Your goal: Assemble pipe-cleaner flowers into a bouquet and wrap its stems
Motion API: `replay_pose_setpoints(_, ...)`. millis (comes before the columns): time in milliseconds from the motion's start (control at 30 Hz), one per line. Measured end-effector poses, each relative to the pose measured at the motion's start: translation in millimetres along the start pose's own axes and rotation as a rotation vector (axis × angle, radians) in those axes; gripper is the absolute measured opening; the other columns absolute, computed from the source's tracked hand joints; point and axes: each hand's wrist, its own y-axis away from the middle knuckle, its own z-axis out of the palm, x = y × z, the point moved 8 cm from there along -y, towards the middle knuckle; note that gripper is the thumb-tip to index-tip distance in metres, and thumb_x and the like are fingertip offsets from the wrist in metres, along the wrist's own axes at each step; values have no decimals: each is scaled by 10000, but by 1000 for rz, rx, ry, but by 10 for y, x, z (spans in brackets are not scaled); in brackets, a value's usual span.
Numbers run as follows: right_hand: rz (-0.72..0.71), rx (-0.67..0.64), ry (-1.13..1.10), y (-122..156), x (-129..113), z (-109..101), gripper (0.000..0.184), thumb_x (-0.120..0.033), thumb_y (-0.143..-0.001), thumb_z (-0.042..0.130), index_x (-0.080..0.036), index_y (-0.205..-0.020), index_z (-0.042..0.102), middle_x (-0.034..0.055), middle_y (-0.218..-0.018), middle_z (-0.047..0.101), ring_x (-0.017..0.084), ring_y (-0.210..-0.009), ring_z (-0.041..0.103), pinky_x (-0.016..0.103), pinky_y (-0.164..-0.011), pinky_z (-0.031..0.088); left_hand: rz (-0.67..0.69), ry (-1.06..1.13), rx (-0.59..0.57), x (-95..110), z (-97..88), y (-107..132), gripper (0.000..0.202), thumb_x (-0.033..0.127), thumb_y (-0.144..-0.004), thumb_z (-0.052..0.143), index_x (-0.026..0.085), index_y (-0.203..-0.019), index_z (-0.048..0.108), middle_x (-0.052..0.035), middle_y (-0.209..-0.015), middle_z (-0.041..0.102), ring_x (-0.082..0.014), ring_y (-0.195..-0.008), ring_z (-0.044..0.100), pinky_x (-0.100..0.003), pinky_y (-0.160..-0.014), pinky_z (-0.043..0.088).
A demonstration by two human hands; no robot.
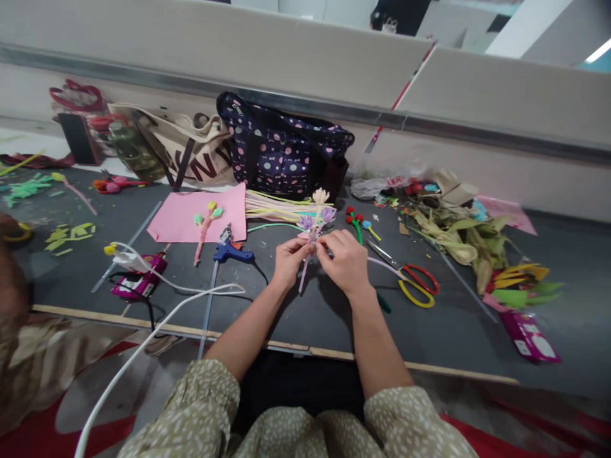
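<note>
Between my hands is a small pipe-cleaner flower stem [303, 275] with two purple blooms [328, 215] and a cream bloom [321, 196] at the top. My left hand [289, 259] pinches it just below the blooms. From the other side, my right hand [344, 259] has its fingers closed at the same spot, with a pale purple pipe cleaner [382, 263] running out to the right behind it. Red-and-yellow-handled scissors [416, 283] lie partly open to the right. Left of my hands rests a blue glue gun [233, 254].
A pink sheet [167, 213] carries a finished pink-stemmed flower [206, 230]. Loose pipe cleaners [277, 210] lie behind my hands. Bags [281, 149] stand along the partition. A power strip [138, 278] with a white cable sits left; dried husks [458, 238] lie right. Another person's arm [12, 273] shows far left.
</note>
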Motion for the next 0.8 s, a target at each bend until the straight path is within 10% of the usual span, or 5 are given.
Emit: replay_pose_setpoints(800,219,55,-354,52,171,101,121,-239,-871,598,-208,-790,682,26,-799,704,171,-780,634,277,-741,452,-157,226,-88,0,118,39,207,298,-630,848,153,-700,718,1,-637,662,-81,-596,587,-194,-632,456)
